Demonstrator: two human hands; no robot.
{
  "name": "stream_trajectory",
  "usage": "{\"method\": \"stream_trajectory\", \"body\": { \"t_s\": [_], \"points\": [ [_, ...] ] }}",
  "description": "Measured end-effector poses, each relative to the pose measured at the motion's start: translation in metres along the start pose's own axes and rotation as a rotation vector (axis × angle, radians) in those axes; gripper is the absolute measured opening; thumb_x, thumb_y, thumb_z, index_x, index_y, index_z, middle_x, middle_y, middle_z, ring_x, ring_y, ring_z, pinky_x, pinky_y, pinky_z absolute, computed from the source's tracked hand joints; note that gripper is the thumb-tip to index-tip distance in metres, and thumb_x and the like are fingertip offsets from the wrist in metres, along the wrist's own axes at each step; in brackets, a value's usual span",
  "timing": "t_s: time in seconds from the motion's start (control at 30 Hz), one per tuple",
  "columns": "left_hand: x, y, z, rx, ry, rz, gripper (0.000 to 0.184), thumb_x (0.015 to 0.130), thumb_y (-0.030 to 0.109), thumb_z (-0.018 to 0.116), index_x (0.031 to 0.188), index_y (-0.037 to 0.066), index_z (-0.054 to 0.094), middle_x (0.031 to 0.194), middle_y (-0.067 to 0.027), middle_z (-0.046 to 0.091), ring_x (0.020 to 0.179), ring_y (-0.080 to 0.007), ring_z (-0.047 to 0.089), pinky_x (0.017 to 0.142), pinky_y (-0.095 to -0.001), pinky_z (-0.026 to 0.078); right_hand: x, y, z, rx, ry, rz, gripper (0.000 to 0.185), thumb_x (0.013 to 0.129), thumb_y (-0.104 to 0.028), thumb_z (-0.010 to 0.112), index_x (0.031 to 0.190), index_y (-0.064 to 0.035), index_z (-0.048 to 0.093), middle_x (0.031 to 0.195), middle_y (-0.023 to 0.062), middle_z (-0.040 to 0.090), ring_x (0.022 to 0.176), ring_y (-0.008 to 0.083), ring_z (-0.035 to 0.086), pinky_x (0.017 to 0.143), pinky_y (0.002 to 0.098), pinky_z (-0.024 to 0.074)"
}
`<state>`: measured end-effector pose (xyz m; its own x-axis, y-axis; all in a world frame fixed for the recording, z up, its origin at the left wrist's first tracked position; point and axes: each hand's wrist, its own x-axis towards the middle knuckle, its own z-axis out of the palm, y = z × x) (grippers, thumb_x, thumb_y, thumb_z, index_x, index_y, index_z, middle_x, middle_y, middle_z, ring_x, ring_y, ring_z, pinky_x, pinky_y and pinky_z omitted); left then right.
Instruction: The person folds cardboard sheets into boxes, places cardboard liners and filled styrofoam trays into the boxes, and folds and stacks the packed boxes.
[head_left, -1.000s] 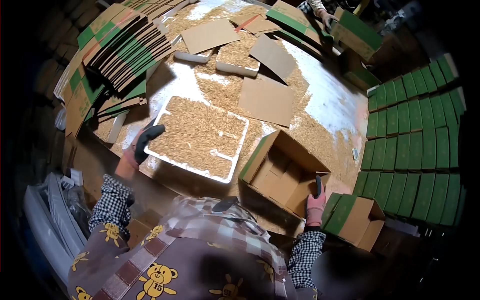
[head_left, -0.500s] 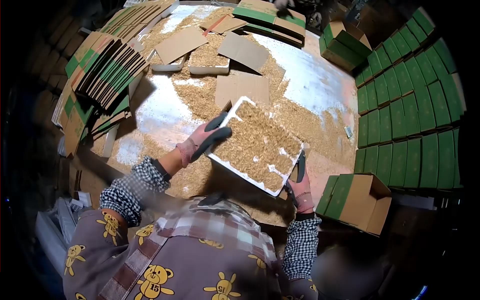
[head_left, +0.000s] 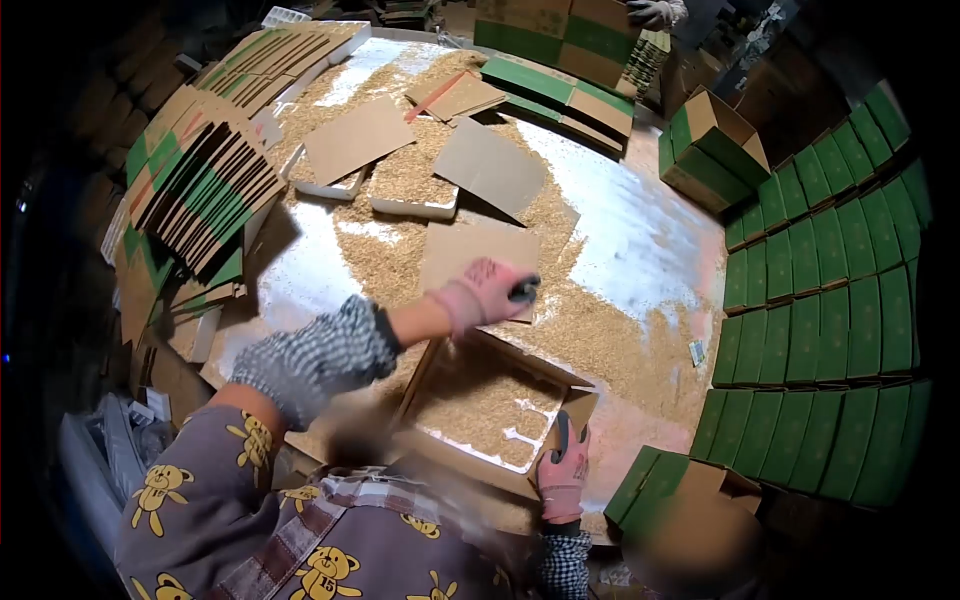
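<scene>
My left hand [head_left: 490, 293], in a pink glove with dark fingertips, is over a flat cardboard sheet [head_left: 455, 250]. Its fingers are curled closed; whether they grip the sheet or something else is hidden. Below it, near the table's front edge, is an open cardboard box [head_left: 420, 378]. Inside the box lies a white foam tray [head_left: 520, 463] filled with golden-brown husks [head_left: 480, 410]. My right hand [head_left: 565, 465], gloved alike, grips the right side wall of that box, a dark-tipped finger at its edge.
Folded green-brown cartons [head_left: 205, 180] are stacked at left. Two more husk-filled trays [head_left: 412, 207] lie under loose cardboard [head_left: 490, 168]. Rows of green boxes [head_left: 830, 340] line the right, with open cartons [head_left: 715, 150] nearby. Another person's gloved hand [head_left: 652, 13] shows at the back.
The husk-filled tray, held in both hands before, is now down inside the cardboard box. My left hand has left it and moved over the cardboard sheet; my right is on the box wall.
</scene>
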<state>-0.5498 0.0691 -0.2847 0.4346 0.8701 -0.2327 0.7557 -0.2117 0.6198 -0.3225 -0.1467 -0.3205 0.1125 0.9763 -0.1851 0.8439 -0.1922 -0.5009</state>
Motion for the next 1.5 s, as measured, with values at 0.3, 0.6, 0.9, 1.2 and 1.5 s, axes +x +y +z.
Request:
{"method": "stream_trajectory", "body": {
  "t_s": [0.3, 0.6, 0.9, 1.2, 1.5],
  "points": [
    [0.045, -0.067, -0.021, 0.381, 0.11, -0.017, 0.039, 0.078, 0.029, 0.071, 0.111, 0.013, 0.061, 0.098, -0.0129, 0.064, 0.096, -0.031, 0.063, 0.083, -0.0417, 0.049, 0.001, 0.015, 0.01, 0.368, 0.146, 0.027, 0.054, 0.076, 0.004, 0.049, 0.129, -0.0071, 0.056, 0.13, 0.025, 0.049, 0.121, 0.0416, 0.047, 0.101, 0.0408, 0.0402],
    [-0.14, 0.005, 0.117, 0.348, -0.502, 0.49, 0.035, 0.074, 0.026, 0.068, 0.108, 0.02, 0.061, 0.108, -0.0068, 0.055, 0.098, -0.0259, 0.057, 0.077, -0.0374, 0.052, -0.011, 0.06, 0.075, 0.65, 0.201, 0.056, 0.057, 0.092, -0.001, 0.047, 0.145, 0.0019, 0.029, 0.149, 0.0173, 0.035, 0.137, 0.0266, 0.034, 0.113, 0.0352, 0.0235],
    [-0.133, -0.014, 0.111, 0.385, -0.281, 0.506, 0.065, 0.071, 0.025, 0.073, 0.133, 0.022, 0.051, 0.144, -0.014, 0.04, 0.133, -0.036, 0.036, 0.11, -0.0411, 0.031, -0.001, 0.023, 0.03, 1.25, 0.135, 0.15, 0.054, 0.093, -0.003, 0.051, 0.144, -0.0021, 0.034, 0.137, 0.0112, 0.046, 0.11, 0.0135, 0.053, 0.089, 0.0232, 0.0458],
    [-0.15, -0.104, 0.163, -0.502, 0.464, -0.076, 0.082, 0.085, 0.033, 0.069, 0.145, -0.003, 0.026, 0.136, -0.0214, 0.046, 0.126, -0.0287, 0.045, 0.103, -0.0362, 0.038, 0.022, 0.054, 0.116, 0.251, 0.082, 0.242, 0.09, 0.076, -0.035, 0.078, 0.147, -0.008, 0.03, 0.131, 0.0118, 0.053, 0.119, 0.0202, 0.05, 0.102, 0.0362, 0.0408],
    [-0.157, -0.053, 0.127, -1.184, -0.341, -0.05, 0.039, 0.097, 0.029, 0.052, 0.13, 0.009, 0.05, 0.118, -0.003, 0.06, 0.112, -0.0172, 0.056, 0.096, -0.0348, 0.047, -0.077, 0.065, -0.007, 1.543, 0.068, 0.129, 0.08, 0.074, -0.015, 0.081, 0.142, -0.0019, 0.04, 0.133, 0.0092, 0.054, 0.119, 0.0143, 0.052, 0.099, 0.0289, 0.0433]
  ]
}}
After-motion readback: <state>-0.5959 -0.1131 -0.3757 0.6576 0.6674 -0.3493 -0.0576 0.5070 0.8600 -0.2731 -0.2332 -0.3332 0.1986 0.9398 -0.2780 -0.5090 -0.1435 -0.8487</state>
